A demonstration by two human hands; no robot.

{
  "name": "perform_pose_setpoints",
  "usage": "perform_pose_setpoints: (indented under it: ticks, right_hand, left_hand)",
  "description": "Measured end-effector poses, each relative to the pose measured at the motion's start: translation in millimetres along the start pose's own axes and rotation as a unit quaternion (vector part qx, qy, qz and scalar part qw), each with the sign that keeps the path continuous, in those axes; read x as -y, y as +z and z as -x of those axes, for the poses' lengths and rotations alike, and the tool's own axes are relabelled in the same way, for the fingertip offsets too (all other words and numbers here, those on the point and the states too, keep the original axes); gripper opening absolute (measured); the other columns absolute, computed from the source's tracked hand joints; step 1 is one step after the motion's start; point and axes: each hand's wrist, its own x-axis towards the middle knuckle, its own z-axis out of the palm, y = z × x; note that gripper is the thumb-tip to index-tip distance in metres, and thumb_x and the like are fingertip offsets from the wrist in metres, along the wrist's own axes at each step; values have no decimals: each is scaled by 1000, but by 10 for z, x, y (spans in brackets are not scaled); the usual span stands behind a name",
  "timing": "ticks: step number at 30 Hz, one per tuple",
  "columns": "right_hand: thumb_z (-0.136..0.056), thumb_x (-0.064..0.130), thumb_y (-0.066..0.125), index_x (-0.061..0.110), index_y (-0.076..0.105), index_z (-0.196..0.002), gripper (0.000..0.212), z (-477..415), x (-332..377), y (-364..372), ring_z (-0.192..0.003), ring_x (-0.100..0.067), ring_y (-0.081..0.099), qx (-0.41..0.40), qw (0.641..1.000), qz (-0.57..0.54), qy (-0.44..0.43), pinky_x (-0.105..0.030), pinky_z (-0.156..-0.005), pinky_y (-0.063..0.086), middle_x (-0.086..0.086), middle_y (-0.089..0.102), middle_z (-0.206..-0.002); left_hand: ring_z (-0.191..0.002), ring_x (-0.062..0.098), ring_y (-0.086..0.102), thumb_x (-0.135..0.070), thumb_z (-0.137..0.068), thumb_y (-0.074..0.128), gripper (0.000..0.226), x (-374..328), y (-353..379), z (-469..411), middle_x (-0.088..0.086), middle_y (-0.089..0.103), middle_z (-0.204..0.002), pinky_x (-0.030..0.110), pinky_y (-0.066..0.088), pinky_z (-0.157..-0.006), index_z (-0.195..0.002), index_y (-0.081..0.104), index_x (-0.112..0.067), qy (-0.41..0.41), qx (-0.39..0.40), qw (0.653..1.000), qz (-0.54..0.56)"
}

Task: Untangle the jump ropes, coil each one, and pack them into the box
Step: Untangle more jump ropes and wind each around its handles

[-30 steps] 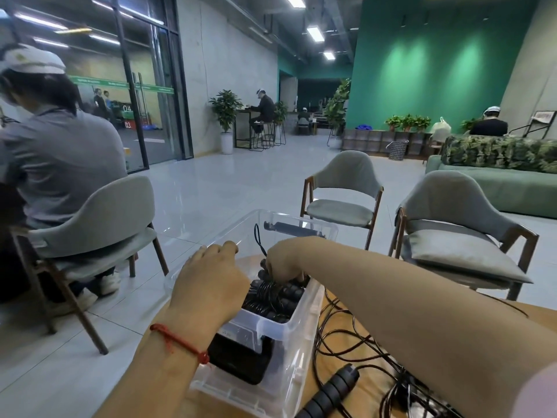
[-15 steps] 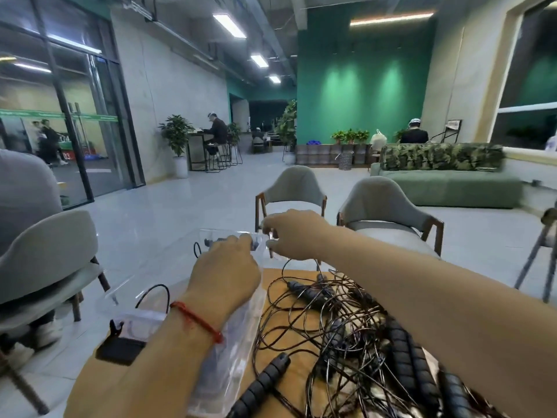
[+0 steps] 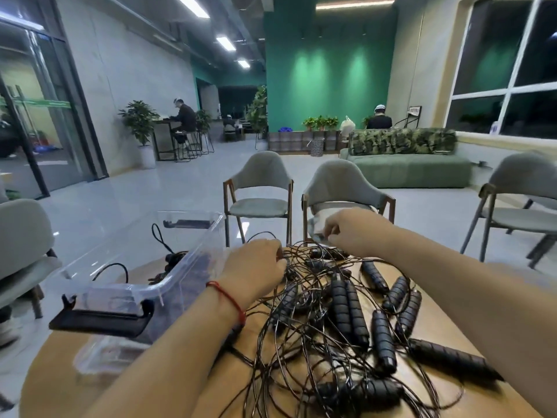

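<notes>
A tangle of black jump ropes [image 3: 346, 315], thin cords and ribbed handles, covers the middle and right of the round wooden table [image 3: 60, 378]. A clear plastic box [image 3: 180, 267] with black latches stands open at the table's left, with dark coiled rope [image 3: 171, 257] inside. My left hand [image 3: 256, 270], a red string at its wrist, curls its fingers into cords at the pile's far left edge. My right hand [image 3: 352, 233] reaches over the pile's far edge, thumb and fingers pinched together on a thin cord. Both sets of fingertips are partly hidden.
Two grey chairs [image 3: 259, 191] [image 3: 343, 188] stand just beyond the table, another at the right [image 3: 524, 194] and one at the left [image 3: 21, 245]. The box overhangs the table's left edge. A green sofa [image 3: 407, 170] and seated people are far behind.
Both hands have come out of the box and moved right onto the tangled pile. My view has swung right, so the box now lies to the left.
</notes>
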Motion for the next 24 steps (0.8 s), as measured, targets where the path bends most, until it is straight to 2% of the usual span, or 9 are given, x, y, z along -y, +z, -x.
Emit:
perform_pose_setpoints:
  ticks: [3, 6, 8, 11, 14, 16, 19, 21, 24]
  right_hand:
    - [-95, 37, 62, 26, 78, -107, 23, 115, -128, 310, -98, -22, 65, 52, 997, 12, 64, -34, -85, 54, 3, 73, -109]
    - [-101, 61, 56, 13, 70, -124, 56, 210, -193, 771, -93, -25, 66, 156, 977, -29, 145, -33, -82, 54, -8, 71, -124]
    - [-99, 67, 57, 8, 66, -132, 69, 272, -216, 1028, -94, -27, 69, 203, 958, -88, 182, -33, -83, 56, -8, 67, -131]
    - [-83, 70, 70, 9, 64, -136, 81, 271, -265, 1264, -110, -29, 67, 155, 947, -179, 218, -36, -97, 55, -10, 68, -131]
    - [-70, 75, 67, 14, 53, -143, 96, 255, -293, 1337, -120, -31, 65, 103, 940, -224, 237, -40, -103, 52, -8, 66, -138]
    - [-74, 71, 69, 15, 46, -145, 94, 262, -300, 1346, -118, -31, 64, 81, 946, -208, 234, -40, -98, 52, -7, 66, -137]
    - [-79, 58, 77, 21, 54, -128, 65, 227, -359, 1332, -103, -26, 58, 47, 952, -215, 212, -38, -90, 50, -3, 66, -124]
    - [-75, 57, 81, 25, 56, -123, 63, 219, -369, 1317, -101, -23, 59, 16, 946, -248, 209, -37, -86, 50, 3, 65, -118]
    - [-76, 46, 85, 29, 49, -125, 63, 203, -330, 1300, -91, -14, 61, -26, 929, -307, 205, -30, -68, 46, 6, 63, -114]
  left_hand:
    - [-96, 15, 64, -41, -103, 52, 18, -109, 114, 72, -7, 66, -103, 42, 60, -89, -110, 65, -31, 8, 19, 1000, 0]
    - [-96, 15, 65, -37, -102, 51, 19, -194, 203, 107, -8, 67, -105, 44, 60, -89, -109, 68, -30, 13, 48, 999, 8]
    - [-97, 15, 64, -35, -103, 49, 22, -222, 257, 103, -7, 68, -107, 42, 59, -90, -111, 68, -29, 21, 61, 998, 3]
    - [-98, 14, 64, -38, -105, 47, 23, -223, 347, 81, -8, 69, -108, 39, 55, -88, -114, 67, -31, 25, 62, 998, 6]
    - [-99, 14, 64, -39, -105, 47, 23, -226, 448, 56, -9, 69, -108, 43, 57, -92, -114, 67, -32, 22, 67, 997, 25]
    - [-99, 14, 65, -38, -104, 47, 22, -212, 501, 22, -9, 69, -107, 43, 59, -91, -113, 67, -31, 20, 63, 997, 39]
    - [-100, 9, 63, -33, -107, 48, 22, -147, 544, -99, -10, 67, -111, 32, 56, -89, -116, 67, -29, 22, 30, 997, 64]
    - [-102, 6, 62, -28, -108, 49, 23, -128, 539, -181, -9, 67, -115, 24, 51, -87, -121, 68, -26, 29, -2, 995, 93]
    - [-105, 6, 64, -23, -110, 50, 26, -143, 519, -316, -7, 70, -120, 22, 54, -90, -128, 68, -24, 36, -33, 989, 141]
